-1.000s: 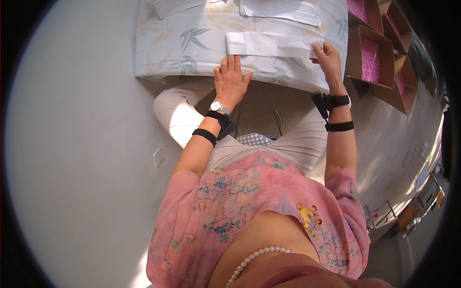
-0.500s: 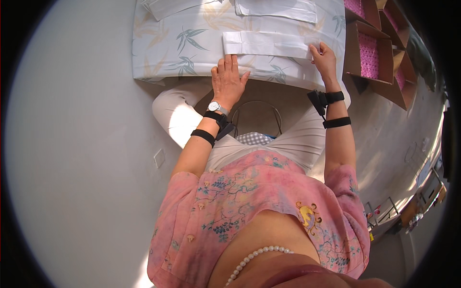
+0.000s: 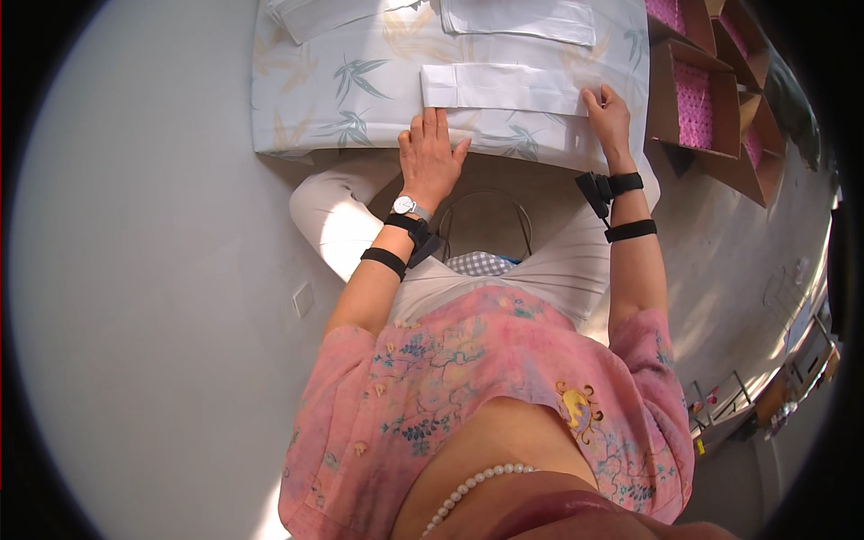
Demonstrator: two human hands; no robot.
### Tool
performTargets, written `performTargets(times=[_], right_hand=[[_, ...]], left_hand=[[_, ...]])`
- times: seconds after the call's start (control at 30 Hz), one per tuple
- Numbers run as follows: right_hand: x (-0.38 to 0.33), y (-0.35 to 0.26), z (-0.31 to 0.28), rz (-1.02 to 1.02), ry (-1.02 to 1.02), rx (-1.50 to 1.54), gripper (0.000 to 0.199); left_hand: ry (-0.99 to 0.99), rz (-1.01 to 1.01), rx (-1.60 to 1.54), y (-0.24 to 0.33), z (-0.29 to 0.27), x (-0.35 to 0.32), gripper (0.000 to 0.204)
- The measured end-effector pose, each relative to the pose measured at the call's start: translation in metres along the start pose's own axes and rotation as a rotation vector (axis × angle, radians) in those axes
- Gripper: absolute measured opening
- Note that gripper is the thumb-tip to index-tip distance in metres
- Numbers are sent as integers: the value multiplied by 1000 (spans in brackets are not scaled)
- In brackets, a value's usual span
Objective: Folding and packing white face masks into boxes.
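Observation:
A long, flat white folded strip (image 3: 517, 87) lies across a leaf-patterned tablecloth (image 3: 301, 112); I cannot tell whether it is paper or thin plastic. Its left end has a folded-over band. My left hand (image 3: 430, 160) rests palm down at the table's near edge, fingers stretched out, with the fingertips touching the strip's near edge by that band. At the strip's right end my right hand (image 3: 610, 121) has its thumb and fingers closed on the corner.
Farther back lie a stack of white folded sheets (image 3: 517, 20) and another white pile (image 3: 328, 16). Open cardboard boxes (image 3: 691, 103) with pink contents stand right of the table. A pale wall (image 3: 153, 270) with a square plate (image 3: 302, 300) is on my left.
The whole view has shifted slightly. Both hands stay at the same places on the white strip, and the strip keeps its shape.

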State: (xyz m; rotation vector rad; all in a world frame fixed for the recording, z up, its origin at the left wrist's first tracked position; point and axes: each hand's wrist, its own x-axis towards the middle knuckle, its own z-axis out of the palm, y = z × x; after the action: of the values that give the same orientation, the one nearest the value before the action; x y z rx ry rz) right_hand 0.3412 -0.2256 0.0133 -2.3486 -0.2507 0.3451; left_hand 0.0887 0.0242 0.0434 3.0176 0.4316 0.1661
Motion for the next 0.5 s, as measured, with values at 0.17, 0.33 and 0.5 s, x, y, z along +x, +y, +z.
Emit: performTargets(times=[0.17,0.33,0.5], right_hand=[[3,18,8,-81,93,-28,33],[7,18,8,4,27,-13,56],[4,8,7,34,19,-66,59]], left_hand=[[1,3,-3,3,1,2,71],[-15,-10,10,2,3,1,72],[-48,-31,0,3,1,1,72]])
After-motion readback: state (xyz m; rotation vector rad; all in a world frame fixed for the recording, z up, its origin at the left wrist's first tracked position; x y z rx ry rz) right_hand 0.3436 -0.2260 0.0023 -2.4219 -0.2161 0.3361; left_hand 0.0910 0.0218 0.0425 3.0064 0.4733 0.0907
